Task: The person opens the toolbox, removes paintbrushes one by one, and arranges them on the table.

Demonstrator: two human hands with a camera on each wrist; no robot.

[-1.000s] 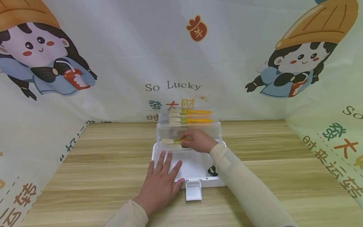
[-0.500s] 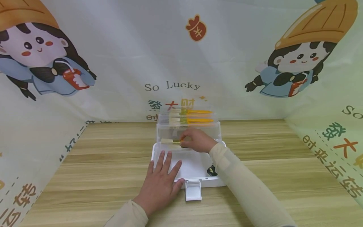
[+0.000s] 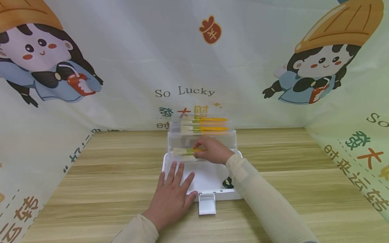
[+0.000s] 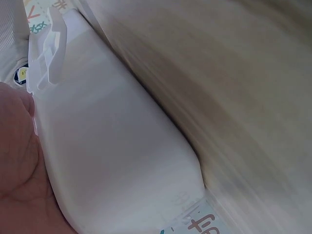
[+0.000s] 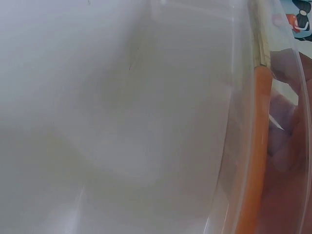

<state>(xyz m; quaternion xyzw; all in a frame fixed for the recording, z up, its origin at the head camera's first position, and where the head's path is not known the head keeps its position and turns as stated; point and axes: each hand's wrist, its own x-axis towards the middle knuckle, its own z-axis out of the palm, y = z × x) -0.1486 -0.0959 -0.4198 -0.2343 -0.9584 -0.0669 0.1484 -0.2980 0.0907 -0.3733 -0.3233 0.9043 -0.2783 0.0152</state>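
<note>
A white box (image 3: 209, 173) stands open on the table, with clear stepped trays (image 3: 179, 140) raised at its back. In the head view my right hand (image 3: 214, 151) pinches the orange handle of a flat paintbrush (image 3: 180, 152) at the lowest tray, its pale bristles pointing left. Through clear plastic the right wrist view shows an orange brush handle (image 5: 258, 146) beside the fingers. My left hand (image 3: 172, 197) rests, fingers straight and spread, over the box's front left edge. Its palm lies against the white wall (image 4: 112, 131) in the left wrist view. Two more orange-handled paintbrushes (image 3: 214, 129) lie in the upper trays.
A white latch flap (image 3: 207, 205) hangs down from the box's front onto the table. Inside the box, at the right, is a small black item (image 3: 228, 182). The wood-grain table (image 3: 121, 168) ends at a printed cloth backdrop (image 3: 243, 74).
The paintbrush in my right hand rises and tilts slightly, then sits lower again at the lowest tray. My left hand stays put.
</note>
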